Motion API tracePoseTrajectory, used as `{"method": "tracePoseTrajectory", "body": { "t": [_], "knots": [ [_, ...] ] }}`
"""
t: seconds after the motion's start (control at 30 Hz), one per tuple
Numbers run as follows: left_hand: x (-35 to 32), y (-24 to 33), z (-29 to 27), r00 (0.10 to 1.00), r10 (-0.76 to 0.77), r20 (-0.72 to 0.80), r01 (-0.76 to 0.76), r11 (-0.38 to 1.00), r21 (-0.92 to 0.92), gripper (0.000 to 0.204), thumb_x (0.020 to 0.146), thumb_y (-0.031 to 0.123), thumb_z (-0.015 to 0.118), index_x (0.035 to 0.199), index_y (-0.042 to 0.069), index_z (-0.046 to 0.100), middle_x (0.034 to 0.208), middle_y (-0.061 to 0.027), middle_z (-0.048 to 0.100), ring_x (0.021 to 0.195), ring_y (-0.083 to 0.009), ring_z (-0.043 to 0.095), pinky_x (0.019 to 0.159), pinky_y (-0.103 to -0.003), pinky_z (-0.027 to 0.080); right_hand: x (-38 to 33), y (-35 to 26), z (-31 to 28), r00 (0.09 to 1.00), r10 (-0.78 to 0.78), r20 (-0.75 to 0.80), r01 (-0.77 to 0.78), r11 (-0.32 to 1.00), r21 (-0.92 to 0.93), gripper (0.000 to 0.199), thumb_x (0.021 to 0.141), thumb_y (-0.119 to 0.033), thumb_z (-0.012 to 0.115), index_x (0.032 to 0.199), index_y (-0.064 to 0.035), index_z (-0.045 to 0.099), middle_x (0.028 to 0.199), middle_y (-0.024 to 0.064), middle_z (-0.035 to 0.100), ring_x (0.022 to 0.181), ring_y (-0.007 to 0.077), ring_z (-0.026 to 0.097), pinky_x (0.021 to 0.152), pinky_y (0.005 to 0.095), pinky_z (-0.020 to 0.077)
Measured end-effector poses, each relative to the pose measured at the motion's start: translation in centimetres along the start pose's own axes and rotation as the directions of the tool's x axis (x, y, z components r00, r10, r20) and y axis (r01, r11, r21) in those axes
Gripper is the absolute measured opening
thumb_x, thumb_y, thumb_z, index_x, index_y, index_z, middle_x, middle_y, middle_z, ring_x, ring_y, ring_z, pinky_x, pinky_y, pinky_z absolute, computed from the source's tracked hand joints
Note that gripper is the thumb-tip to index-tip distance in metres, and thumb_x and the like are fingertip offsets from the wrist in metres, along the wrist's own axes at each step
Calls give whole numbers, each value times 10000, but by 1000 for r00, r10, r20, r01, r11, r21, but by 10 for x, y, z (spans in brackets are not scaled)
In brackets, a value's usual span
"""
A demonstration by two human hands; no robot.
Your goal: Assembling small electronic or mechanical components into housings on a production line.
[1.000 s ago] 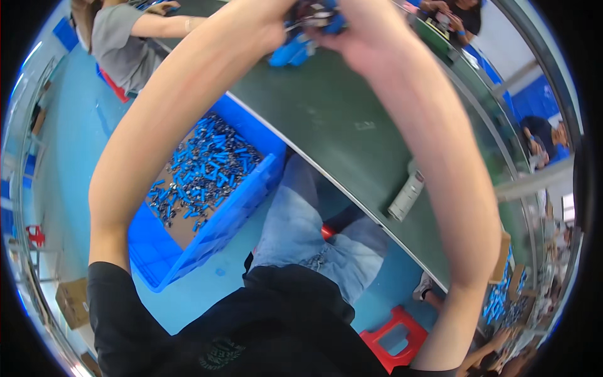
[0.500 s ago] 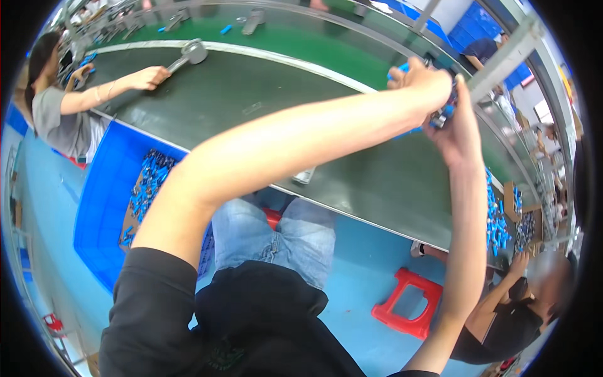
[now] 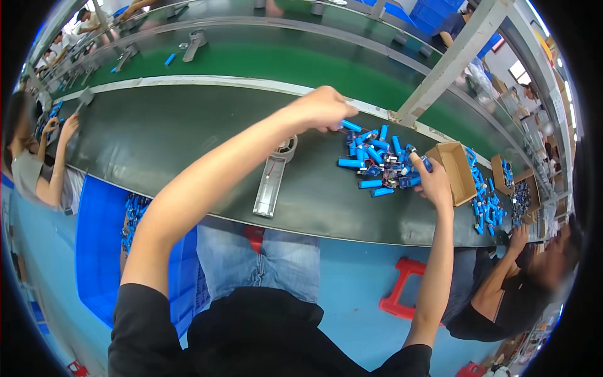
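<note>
Blue cylindrical batteries with small circuit boards and thin wires lie in a loose pile [image 3: 383,154] on the dark belt. My left hand [image 3: 323,110] is at the pile's far left edge, fingers curled, with a blue battery [image 3: 352,126] right by the fingertips. What those fingers grip is hidden under the hand. At the right side of the pile, my right hand [image 3: 435,183] closes its thumb and fingers round a blue battery [image 3: 428,164]. Below my left forearm lies a grey housing [image 3: 270,185] with a long open trough and a round head, partly covered by the arm.
An open cardboard box [image 3: 453,173] stands just right of my right hand, with more blue batteries [image 3: 487,207] beyond it. A blue bin [image 3: 100,251] is at my left. Co-workers sit at both sides; the left one holds a grey part [image 3: 85,97]. A metal post [image 3: 449,63] rises behind the pile.
My hands were together, raised over the belt's right part around blue batteries. They have parted: the left moved leftward, the right came down onto the pile. The view has shifted, showing pile and housing.
</note>
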State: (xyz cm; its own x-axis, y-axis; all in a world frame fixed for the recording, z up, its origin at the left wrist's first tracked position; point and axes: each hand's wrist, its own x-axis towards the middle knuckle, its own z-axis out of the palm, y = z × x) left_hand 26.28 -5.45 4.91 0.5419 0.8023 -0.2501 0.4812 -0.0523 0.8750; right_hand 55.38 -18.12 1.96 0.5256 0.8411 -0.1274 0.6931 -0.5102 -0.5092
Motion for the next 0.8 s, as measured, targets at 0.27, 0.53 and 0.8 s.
{"method": "tracePoseTrajectory", "body": {
  "t": [0.27, 0.53, 0.8],
  "knots": [
    [-72, -61, -38, 985, 164, 51, -169, 872, 460, 677, 801, 381, 768, 1354, 71, 532, 1237, -189, 591, 1196, -352, 568, 1011, -412, 461, -16, 7, -40, 984, -180, -5, 167, 923, -346, 559, 896, -502, 667, 1058, 33, 653, 691, 61, 613, 551, 133, 627, 502, 279, 485],
    [-85, -82, -17, 902, 419, -106, -357, 861, 362, 573, 776, 221, 762, 1281, 38, 564, 1173, -166, 625, 1124, -347, 597, 987, -421, 478, -39, -31, -58, 973, -221, 71, 216, 973, 79, 267, 940, -263, 672, 1048, -20, 645, 697, -2, 595, 562, 42, 518, 492, 204, 381],
    [-77, -89, -6, 909, 383, -163, -306, 880, 364, 566, 855, 344, 721, 1294, 25, 561, 1217, -179, 602, 1145, -352, 567, 995, -421, 453, -37, -53, -46, 914, -368, -169, 405, 830, 383, 298, 1017, -257, 535, 1223, -52, 599, 764, -31, 497, 608, 25, 422, 507, 195, 310]
  ]
}}
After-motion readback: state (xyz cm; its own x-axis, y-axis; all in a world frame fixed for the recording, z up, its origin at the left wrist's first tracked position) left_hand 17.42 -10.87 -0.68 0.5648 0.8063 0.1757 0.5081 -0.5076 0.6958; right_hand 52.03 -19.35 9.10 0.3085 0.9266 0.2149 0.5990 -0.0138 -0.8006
